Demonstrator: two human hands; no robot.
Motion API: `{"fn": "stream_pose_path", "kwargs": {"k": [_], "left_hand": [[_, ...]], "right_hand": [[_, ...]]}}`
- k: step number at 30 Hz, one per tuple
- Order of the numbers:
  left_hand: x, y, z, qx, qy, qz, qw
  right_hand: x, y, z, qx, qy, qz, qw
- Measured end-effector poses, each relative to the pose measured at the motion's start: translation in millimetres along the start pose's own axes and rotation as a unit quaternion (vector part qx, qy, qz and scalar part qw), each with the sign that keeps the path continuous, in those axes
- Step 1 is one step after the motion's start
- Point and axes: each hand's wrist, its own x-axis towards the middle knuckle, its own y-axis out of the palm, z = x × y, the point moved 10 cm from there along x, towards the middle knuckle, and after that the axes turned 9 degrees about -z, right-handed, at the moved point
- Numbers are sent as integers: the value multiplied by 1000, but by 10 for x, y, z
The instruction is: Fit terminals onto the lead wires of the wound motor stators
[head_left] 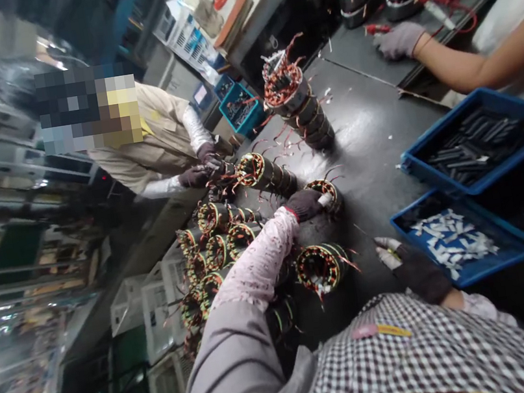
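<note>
My left hand [307, 205], in a dark glove with light fingertips showing, reaches forward and grips the rim of a wire-wound motor stator [334, 197] on the dark table. Nearer to me, a second stator [322, 267] lies with its open end turned toward the camera and red wire ends sticking out. Beside the blue tray of small white pieces [452, 237], my right hand [413, 266] is held low, its bare thumb and finger drawn together. Whatever lies between those fingertips is too small and blurred to name.
Many stators [215, 250] crowd the left table edge, and a stack of stators [301, 108] stands farther back. Blue bins of black strips [485, 140] sit at right. A gloved co-worker [155, 140] handles a stator; another co-worker's hand [399, 41] holds a red clip lead.
</note>
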Motion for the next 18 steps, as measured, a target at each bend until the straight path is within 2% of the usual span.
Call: {"fn": "stream_pose_path", "kwargs": {"k": [3,5,7,9,11,13,15,18], "left_hand": [[-76,96,-274,114,134,29,984],[-117,72,-379,148,166,1,975],[-130,49,-431,158,133,-34,978],[-119,97,-439,144,48,-45,987],[-103,191,-424,103,-51,-45,992],[-91,306,-411,55,-113,-37,991],[-81,397,-382,41,-122,-24,991],[-89,486,-282,82,-72,6,994]], "right_hand": [[21,-109,210,6,-54,15,998],[71,-246,256,-14,-54,1,998],[160,-408,243,-38,-25,-29,999],[275,-525,251,-57,5,-53,997],[408,-551,353,-64,-1,-56,996],[529,-500,477,-66,-21,-39,997],[608,-425,542,-73,-34,-12,997],[628,-332,474,-96,-25,25,995]]}}
